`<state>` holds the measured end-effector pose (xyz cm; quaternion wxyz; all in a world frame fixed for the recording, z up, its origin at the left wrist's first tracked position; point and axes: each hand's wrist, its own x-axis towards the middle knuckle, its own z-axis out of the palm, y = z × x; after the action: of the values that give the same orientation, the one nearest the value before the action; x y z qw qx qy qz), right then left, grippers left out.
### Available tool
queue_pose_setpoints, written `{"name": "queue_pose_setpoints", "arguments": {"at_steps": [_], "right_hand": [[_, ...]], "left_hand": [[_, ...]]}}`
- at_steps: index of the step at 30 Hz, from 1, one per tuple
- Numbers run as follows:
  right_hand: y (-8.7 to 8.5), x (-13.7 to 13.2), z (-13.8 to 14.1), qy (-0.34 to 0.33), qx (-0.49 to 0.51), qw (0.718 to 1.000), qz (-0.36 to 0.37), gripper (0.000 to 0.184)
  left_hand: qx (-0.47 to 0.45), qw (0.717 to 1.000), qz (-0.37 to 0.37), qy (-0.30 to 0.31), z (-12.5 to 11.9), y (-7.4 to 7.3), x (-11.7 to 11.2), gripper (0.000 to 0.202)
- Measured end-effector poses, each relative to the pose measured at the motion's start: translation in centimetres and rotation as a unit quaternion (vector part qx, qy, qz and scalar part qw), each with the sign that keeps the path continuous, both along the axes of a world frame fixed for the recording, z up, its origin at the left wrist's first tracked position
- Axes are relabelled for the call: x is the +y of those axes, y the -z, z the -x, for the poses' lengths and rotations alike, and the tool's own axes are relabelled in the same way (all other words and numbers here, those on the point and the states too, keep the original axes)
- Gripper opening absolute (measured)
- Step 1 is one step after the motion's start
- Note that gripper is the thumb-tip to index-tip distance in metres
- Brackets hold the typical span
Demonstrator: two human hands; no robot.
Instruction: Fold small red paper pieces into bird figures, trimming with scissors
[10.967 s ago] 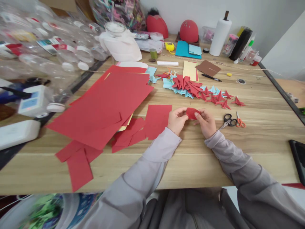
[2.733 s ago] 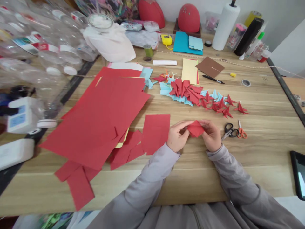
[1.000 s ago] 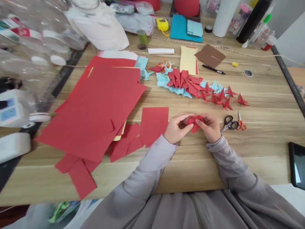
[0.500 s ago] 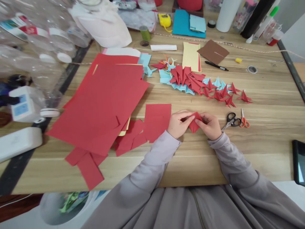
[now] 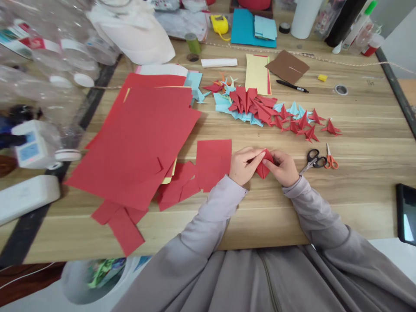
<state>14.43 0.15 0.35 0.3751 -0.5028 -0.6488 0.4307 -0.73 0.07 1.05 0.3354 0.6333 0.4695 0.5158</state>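
And now left hand (image 5: 245, 166) and right hand (image 5: 283, 168) both pinch the folded paper (image 5: 263, 170), left of the black scissors (image 5: 313, 161), its wide diamond freshly narrowed (sides tucked in, it seems), so the folding looks further on.

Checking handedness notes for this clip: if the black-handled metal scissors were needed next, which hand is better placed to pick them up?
Probably the right hand: the black-handled metal scissors lie just beside it. The left hand is farther off, across the small folded red paper both hold.
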Motion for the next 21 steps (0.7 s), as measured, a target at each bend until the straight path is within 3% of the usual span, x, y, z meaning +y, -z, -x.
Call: {"name": "queue_pose_setpoints", "arguments": {"at_steps": [6,14,17,21], "right_hand": [[-0.06,-0.07,0.09,-0.002,-0.022,0.999,-0.025,0.013],[-0.11,-0.06,0.15,0.003,-0.020,1.000,-0.018,0.011],[-0.14,-0.05,0.17,0.002,-0.011,1.000,-0.010,0.012],[-0.19,-0.06,0.15,-0.008,-0.015,1.000,-0.018,0.012]], "left_hand": [[-0.024,0.999,-0.029,0.012,0.05,-0.06,0.13,0.015],[-0.088,0.995,0.046,-0.014,-0.30,-0.35,-0.15,0.018],[-0.124,0.989,0.080,0.011,-0.19,-0.47,-0.16,0.022],[-0.097,0.991,0.076,0.054,-0.08,-0.41,0.06,0.021]]}}
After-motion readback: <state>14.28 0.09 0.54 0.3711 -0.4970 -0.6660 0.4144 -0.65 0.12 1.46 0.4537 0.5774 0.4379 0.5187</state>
